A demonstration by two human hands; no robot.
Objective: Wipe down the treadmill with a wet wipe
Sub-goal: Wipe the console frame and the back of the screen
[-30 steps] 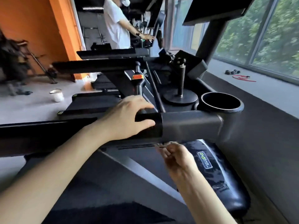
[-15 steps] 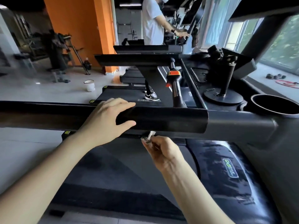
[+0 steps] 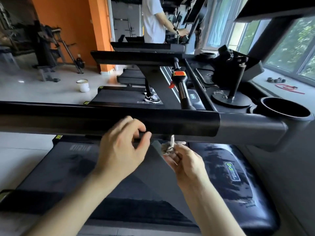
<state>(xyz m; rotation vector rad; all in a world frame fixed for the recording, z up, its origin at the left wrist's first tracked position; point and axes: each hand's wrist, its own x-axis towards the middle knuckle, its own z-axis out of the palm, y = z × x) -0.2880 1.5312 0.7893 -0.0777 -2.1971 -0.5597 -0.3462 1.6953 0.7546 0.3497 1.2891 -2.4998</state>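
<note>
Nearest the camera, two bare forearms reach forward over the dark grey treadmill belt [image 3: 71, 169]. The left hand [image 3: 120, 149] curls loosely at the lower edge of the thick black padded handrail [image 3: 102, 120], fingers bent and thumb apart, gripping nothing that shows. Just beside it, the right hand [image 3: 185, 161] pinches a crumpled, grey-smudged wet wipe [image 3: 168, 147] between thumb and fingertips, its upper corner touching the underside of the rail. Below lies the glossy black motor cover [image 3: 226, 176] with a green logo. Past the rail sits a round black cup holder [image 3: 286, 110]. Farther off, a white bucket [image 3: 83, 85] stands on the pale floor, and a person in a white shirt [image 3: 152, 19] stands on another treadmill near the orange wall [image 3: 68, 23].
</note>
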